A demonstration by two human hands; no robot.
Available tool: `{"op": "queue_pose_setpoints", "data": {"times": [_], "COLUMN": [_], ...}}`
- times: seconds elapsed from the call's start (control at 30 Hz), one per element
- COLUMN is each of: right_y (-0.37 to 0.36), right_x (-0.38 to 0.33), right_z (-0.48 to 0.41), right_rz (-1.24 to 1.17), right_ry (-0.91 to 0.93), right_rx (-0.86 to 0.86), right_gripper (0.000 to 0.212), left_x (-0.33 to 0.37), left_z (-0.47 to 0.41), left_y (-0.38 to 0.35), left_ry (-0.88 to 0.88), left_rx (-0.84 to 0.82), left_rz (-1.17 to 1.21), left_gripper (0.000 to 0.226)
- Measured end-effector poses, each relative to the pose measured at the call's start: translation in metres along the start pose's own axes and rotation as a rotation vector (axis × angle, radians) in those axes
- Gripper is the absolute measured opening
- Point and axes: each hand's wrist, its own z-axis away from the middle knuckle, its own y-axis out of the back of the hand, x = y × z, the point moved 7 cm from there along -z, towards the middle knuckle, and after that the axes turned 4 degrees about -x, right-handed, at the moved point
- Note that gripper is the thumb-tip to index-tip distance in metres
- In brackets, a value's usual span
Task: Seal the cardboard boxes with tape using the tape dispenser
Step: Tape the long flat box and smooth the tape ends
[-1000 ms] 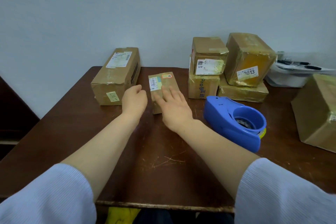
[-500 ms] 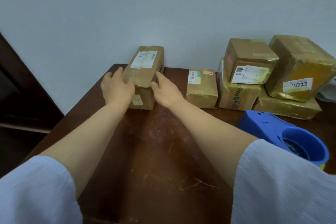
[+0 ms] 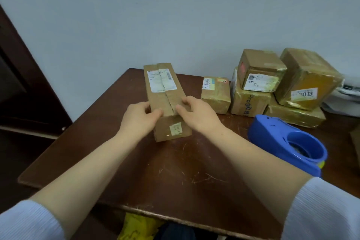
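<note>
Front and centre: long brown cardboard box (image 3: 165, 95) pulled forward, seam up; left hand (image 3: 139, 117) and right hand (image 3: 196, 113) grip its near end. Blue plastic tape dispenser (image 3: 276, 142) likely next.

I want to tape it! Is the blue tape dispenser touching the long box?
Apart. The head view shows bare table between the blue tape dispenser and the long box.

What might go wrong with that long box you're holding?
1. The long box gapes along its top seam. It may pop open once the left hand or right hand lets go to fetch the tape dispenser.
2. The tape dispenser lies close beside the right forearm, so a careless sweep might knock it.
</note>
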Motion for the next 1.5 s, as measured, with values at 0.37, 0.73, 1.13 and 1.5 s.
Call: {"op": "queue_pose_setpoints", "data": {"times": [0.37, 0.73, 1.13, 1.5], "right_y": [0.048, 0.037, 0.110, 0.090], "right_x": [0.036, 0.041, 0.110, 0.154], "right_z": [0.083, 0.095, 0.127, 0.146], "right_rz": [0.343, 0.320, 0.102, 0.596], "right_ry": [-0.107, 0.047, -0.216, -0.443], "right_rx": [-0.035, -0.214, 0.301, 0.108], "right_gripper": [0.043, 0.053, 0.045, 0.053], "left_x": [0.050, 0.029, 0.036, 0.055], "left_z": [0.108, 0.035, 0.060, 0.071], "left_y": [-0.047, -0.015, -0.055, -0.060], "left_ry": [-0.230, -0.326, -0.421, -0.433], "left_rx": [-0.201, -0.116, -0.248, -0.163], "left_rz": [-0.231, -0.426, -0.726, -0.631], "left_gripper": [0.022, 0.050, 0.056, 0.054]}}
